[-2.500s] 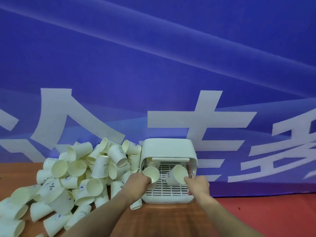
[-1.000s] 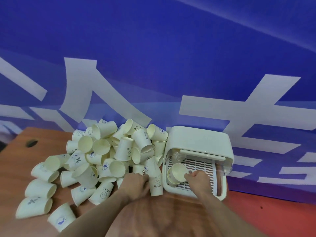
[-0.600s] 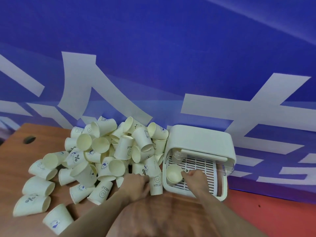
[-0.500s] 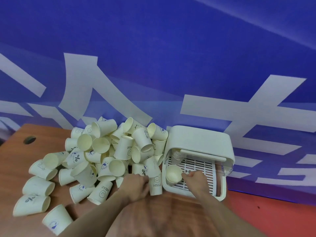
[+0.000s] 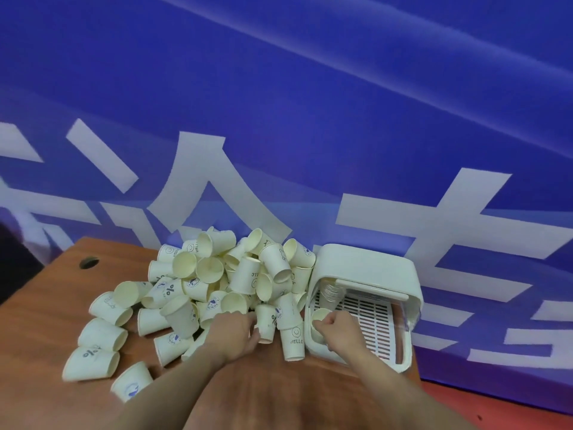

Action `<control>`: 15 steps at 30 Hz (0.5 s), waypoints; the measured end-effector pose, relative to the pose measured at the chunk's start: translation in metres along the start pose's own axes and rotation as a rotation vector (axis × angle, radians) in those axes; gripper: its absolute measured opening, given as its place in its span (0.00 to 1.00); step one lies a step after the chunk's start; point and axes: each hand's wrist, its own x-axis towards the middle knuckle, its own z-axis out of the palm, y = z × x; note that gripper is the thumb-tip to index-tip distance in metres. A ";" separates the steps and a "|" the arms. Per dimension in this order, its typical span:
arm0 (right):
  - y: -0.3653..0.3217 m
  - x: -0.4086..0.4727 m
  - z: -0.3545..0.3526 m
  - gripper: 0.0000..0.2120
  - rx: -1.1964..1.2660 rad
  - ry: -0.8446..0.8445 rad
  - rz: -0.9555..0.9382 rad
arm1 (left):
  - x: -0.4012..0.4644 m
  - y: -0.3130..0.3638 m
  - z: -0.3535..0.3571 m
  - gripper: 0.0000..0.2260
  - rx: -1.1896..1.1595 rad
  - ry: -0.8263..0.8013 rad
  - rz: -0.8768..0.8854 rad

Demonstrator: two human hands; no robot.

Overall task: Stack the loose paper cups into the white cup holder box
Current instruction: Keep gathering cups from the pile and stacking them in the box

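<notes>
The white cup holder box stands open at the right of the wooden table, its slotted tray showing. A stack of cups lies in the tray's left side. My right hand holds the front cup of that stack at its rim, fingers curled round it. My left hand grips a small upside-down cup at the pile's front edge. A big heap of loose paper cups lies left of the box.
An upside-down cup marked HELLO stands between my hands, against the box. Several stray cups lie toward the table's left front. A round hole is in the table at the far left. A blue banner closes off the back.
My right hand has pushed the cup deeper onto the stack in the tray's left side. My left hand has closed on an upside-down cup at the pile's front.
</notes>
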 end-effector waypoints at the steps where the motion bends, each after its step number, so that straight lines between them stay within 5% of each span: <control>1: -0.005 -0.003 0.003 0.15 -0.008 -0.008 -0.018 | -0.005 -0.006 -0.004 0.17 -0.006 0.007 -0.029; 15: -0.086 -0.032 0.068 0.10 -0.283 -0.071 -0.227 | -0.055 -0.109 -0.034 0.14 -0.103 0.086 -0.344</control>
